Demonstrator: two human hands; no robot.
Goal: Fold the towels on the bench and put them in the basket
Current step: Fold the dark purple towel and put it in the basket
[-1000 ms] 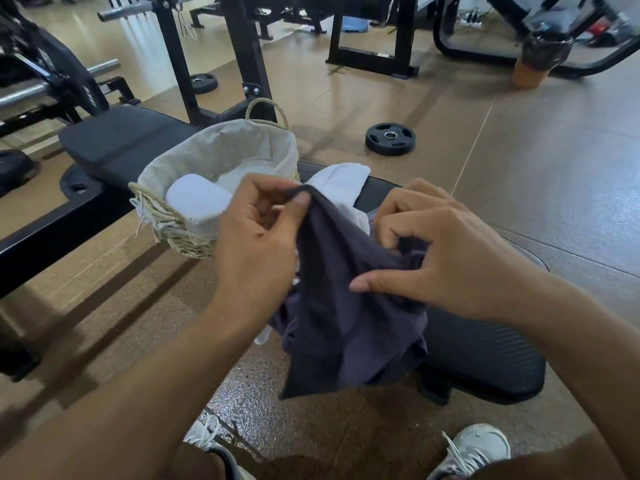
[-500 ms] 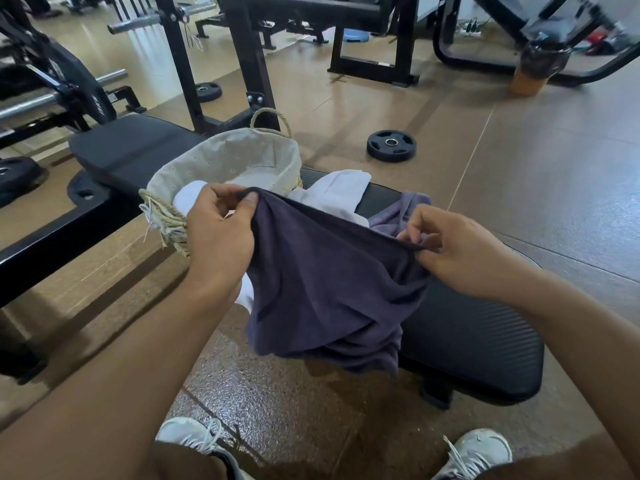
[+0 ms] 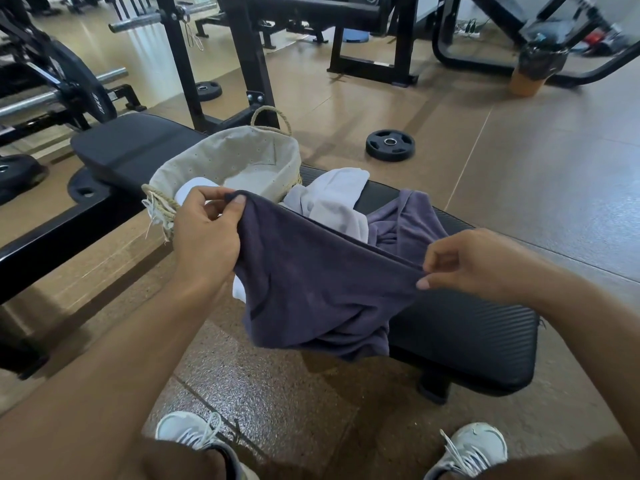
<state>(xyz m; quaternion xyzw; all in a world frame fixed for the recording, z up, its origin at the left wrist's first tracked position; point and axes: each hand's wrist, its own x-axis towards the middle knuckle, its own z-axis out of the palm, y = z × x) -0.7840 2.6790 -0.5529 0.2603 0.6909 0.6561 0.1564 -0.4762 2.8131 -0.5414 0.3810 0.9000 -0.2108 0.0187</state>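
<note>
I hold a dark purple towel (image 3: 311, 292) stretched by its top edge above the black bench (image 3: 485, 337). My left hand (image 3: 204, 233) pinches its left corner and my right hand (image 3: 471, 268) pinches the right end; the rest hangs crumpled over the bench's near edge. Behind it lie a white towel (image 3: 332, 199) and a lighter purple towel (image 3: 408, 223), both unfolded on the bench. A woven basket (image 3: 228, 157) with a beige liner stands on the bench to the left, with a folded white towel (image 3: 188, 192) inside, partly hidden by my left hand.
A weight plate (image 3: 390, 145) lies on the brown floor beyond the bench. A rack upright (image 3: 252, 71) rises just behind the basket, and a loaded barbell (image 3: 69, 88) sits at the left. More gym frames stand at the back. My shoes (image 3: 190, 431) are on the floor below.
My hands have moved apart, spreading the bunched dark purple towel out along its top edge. The left hand went left toward the basket, the right hand went right.
</note>
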